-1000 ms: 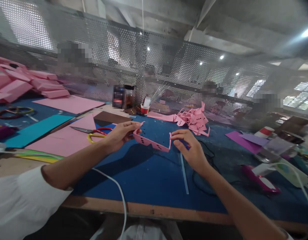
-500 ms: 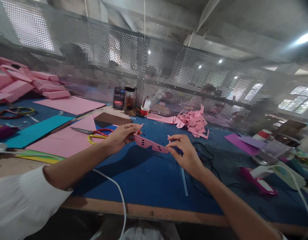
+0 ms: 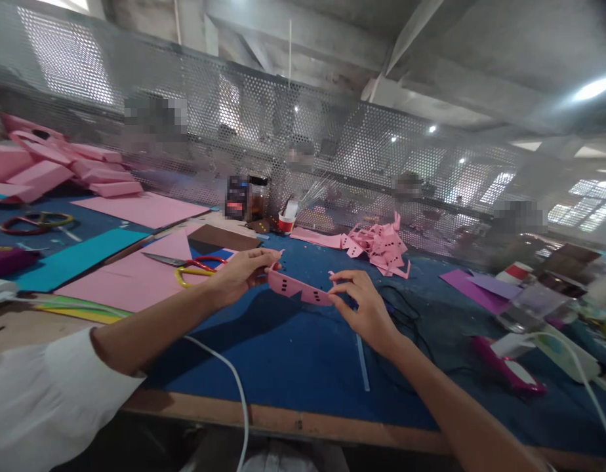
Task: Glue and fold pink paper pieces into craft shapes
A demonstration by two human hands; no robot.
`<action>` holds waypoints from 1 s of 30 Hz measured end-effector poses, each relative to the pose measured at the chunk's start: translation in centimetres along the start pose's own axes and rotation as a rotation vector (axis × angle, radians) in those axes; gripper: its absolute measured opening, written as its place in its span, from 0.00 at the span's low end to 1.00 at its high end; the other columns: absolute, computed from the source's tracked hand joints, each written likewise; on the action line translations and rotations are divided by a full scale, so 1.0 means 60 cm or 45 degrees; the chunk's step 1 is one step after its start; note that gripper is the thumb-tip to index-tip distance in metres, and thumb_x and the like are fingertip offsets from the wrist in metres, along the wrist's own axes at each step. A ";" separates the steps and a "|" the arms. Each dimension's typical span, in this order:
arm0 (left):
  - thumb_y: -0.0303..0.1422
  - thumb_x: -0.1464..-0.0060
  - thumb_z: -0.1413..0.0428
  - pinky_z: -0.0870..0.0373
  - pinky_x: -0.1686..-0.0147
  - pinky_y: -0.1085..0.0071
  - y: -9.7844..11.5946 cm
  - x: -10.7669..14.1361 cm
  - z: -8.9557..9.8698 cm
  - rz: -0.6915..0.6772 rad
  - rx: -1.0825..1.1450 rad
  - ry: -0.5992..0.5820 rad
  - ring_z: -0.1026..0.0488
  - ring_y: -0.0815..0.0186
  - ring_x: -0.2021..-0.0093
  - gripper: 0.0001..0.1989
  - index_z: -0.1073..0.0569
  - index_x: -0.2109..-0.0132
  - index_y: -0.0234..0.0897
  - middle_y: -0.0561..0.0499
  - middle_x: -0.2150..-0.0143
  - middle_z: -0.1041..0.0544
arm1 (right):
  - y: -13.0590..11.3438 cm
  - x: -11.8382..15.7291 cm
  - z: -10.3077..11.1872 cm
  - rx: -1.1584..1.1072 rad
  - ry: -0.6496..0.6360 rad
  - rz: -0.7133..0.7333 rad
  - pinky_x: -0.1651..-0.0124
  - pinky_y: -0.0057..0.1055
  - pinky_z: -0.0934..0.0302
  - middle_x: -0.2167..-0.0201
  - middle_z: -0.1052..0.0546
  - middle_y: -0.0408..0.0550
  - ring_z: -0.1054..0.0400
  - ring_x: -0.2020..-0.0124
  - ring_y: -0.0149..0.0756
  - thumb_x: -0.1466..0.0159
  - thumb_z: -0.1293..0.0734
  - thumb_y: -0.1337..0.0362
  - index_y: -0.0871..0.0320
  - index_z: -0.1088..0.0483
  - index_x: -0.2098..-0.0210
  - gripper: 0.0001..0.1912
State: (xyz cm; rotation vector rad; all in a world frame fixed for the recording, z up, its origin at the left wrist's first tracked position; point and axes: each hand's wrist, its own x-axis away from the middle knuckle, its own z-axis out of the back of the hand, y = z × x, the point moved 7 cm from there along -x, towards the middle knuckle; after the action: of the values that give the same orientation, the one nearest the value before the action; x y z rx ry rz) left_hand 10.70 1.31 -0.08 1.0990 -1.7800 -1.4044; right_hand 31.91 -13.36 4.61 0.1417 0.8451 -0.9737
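Between my hands, above the blue table mat [image 3: 283,354], hangs a pair of pink paper glasses [image 3: 300,290] with small dark squares on the front and a notch at its lower middle. My left hand [image 3: 246,272] pinches its left end, fingers closed. At the other end my right hand [image 3: 359,301] grips the right corner between thumb and fingers, near a curled arm tip. Behind them lies a pile of similar pink paper glasses [image 3: 376,244]. Scissors [image 3: 185,262] with red and yellow handles rest left of my left hand.
Pink sheets [image 3: 130,282], a turquoise strip [image 3: 81,259] and second scissors [image 3: 35,221] lie left. A red-and-white cup [image 3: 286,221] stands at the back. Dark cables [image 3: 406,308], a glue stick [image 3: 363,364] and a magenta tool [image 3: 507,370] are right. A white cord [image 3: 229,367] crosses the front edge.
Both hands still hold the pink paper glasses in nearly the same place. The view has shifted slightly, and the front of the glasses looks a little more bowed.
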 end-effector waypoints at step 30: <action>0.48 0.56 0.30 0.29 0.62 0.71 0.005 0.004 0.000 -0.081 -0.092 0.038 0.24 0.64 0.65 0.23 0.20 0.58 0.36 0.48 0.66 0.19 | 0.139 -0.121 0.246 0.481 0.552 -0.153 0.41 0.47 0.39 0.56 0.23 0.52 0.31 0.49 0.46 0.33 0.33 0.63 0.55 0.24 0.66 0.06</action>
State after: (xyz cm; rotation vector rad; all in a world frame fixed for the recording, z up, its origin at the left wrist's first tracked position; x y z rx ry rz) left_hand 10.52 1.14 0.21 1.1416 -1.6739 -1.4702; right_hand 44.69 -10.47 17.56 0.6503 1.0638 -1.2328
